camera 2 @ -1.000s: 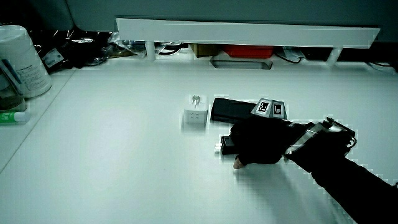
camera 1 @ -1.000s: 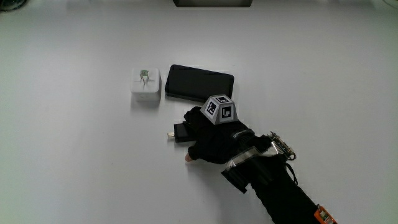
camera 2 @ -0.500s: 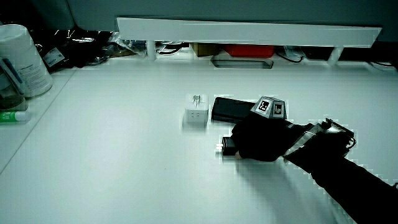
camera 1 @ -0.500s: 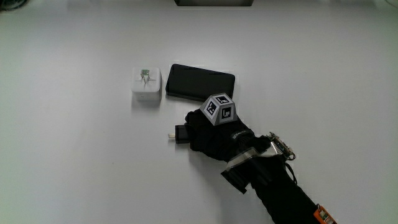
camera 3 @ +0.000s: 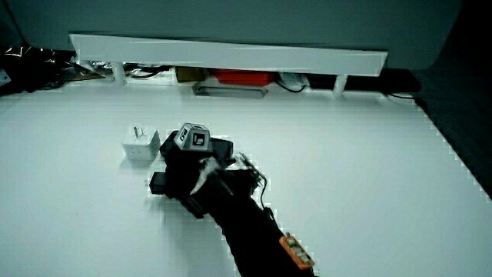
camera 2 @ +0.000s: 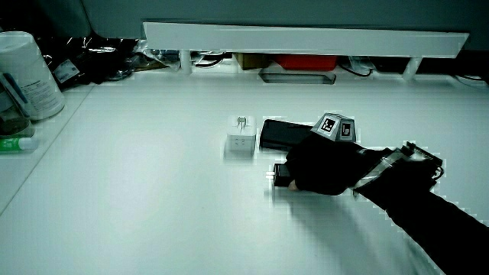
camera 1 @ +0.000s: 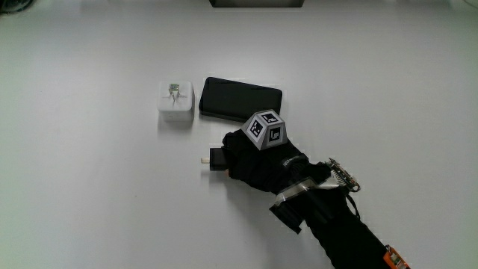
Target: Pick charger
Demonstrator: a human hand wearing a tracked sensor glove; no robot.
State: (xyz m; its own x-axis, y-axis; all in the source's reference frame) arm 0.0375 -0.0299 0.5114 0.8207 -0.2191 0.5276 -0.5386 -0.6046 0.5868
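Note:
A small black charger (camera 1: 216, 158) with a metal plug lies on the white table (camera 1: 89, 194); it also shows in both side views (camera 2: 280, 175) (camera 3: 159, 183). The gloved hand (camera 1: 250, 161) rests over it with its fingers curled round the charger's body, only the plug end sticking out. The hand appears in both side views (camera 2: 321, 168) (camera 3: 188, 181). A white cube charger (camera 1: 175, 99) stands with its prongs up, a little farther from the person than the hand.
A black phone (camera 1: 239, 99) lies flat beside the white charger, just past the hand's cube marker. A low white partition (camera 2: 306, 37) runs along the table's end, with clutter under it. A pale canister (camera 2: 27, 72) and a green tube (camera 2: 14, 143) sit at a table edge.
The fingers have closed round the black charger; the fingertip that rested on the table a second ago is tucked in. The white charger and phone have not moved.

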